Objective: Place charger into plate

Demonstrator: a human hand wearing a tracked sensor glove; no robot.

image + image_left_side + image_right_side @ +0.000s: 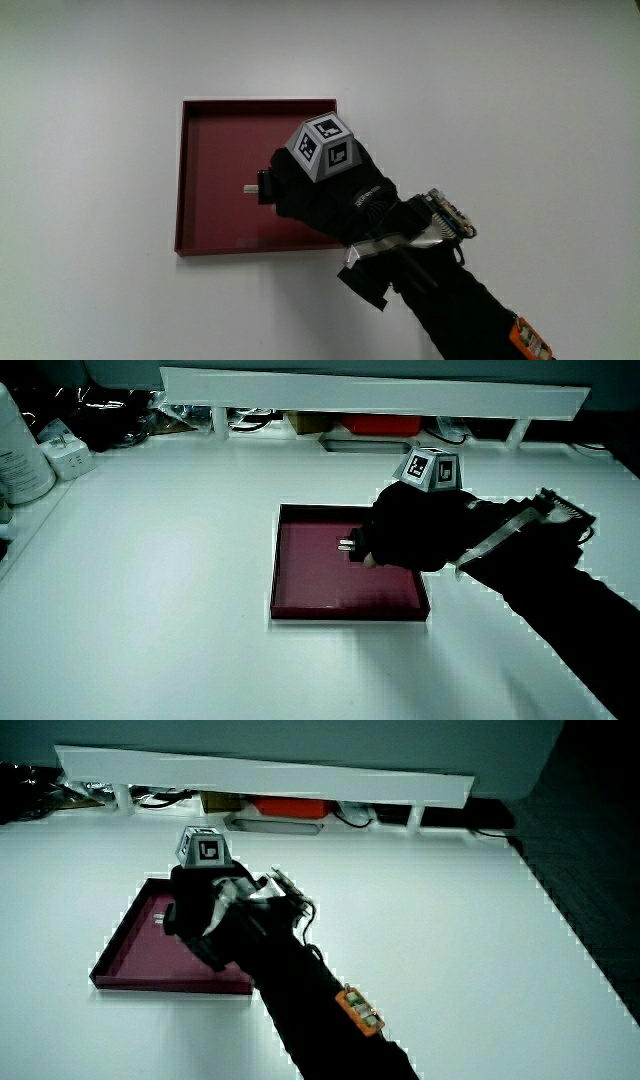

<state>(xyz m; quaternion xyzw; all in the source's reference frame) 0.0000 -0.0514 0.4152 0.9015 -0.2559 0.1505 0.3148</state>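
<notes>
A dark red square plate lies on the white table; both side views show it too. The gloved hand hovers over the plate's middle, its fingers curled around a small charger whose metal prongs stick out past the fingertips. In a side view the charger is seen just above the plate's floor, with the hand around it. In a side view the hand hides most of the charger. The patterned cube sits on the hand's back.
A low white partition runs along the table's edge farthest from the person, with cables and a red box under it. A white bottle and a white adapter stand at a table corner near the partition.
</notes>
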